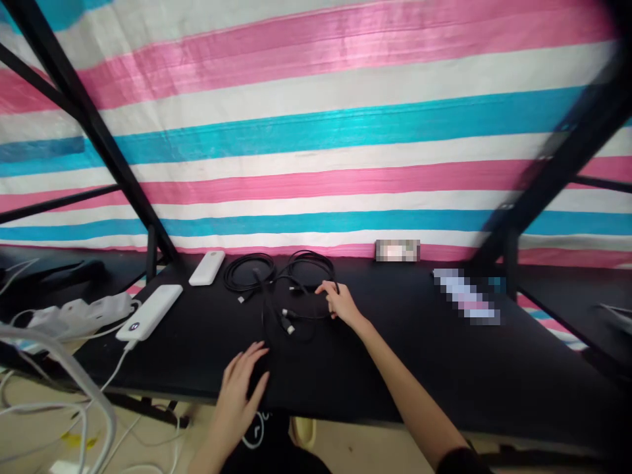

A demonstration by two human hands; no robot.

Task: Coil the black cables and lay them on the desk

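Note:
Black cables (249, 287) lie in loose coils on the black table, with several light-coloured plugs showing at their ends. At the right side of the coils, my right hand (340, 303) has its fingers curled around part of a black cable (311, 257). One strand runs left from under its fingers toward a plug (286, 313). My left hand (244, 378) rests near the front edge of the table, thumb and fingers apart, holding nothing. Its fingertips are just short of a USB plug (290, 330).
Two white power banks (153, 313) (207, 268) lie on the left, the nearer one with a white cable plugged in. Beyond them is a white power strip (79, 315). Blurred-out items (467, 296) (397, 251) sit at right and back. Black metal struts (99, 128) slant up both sides.

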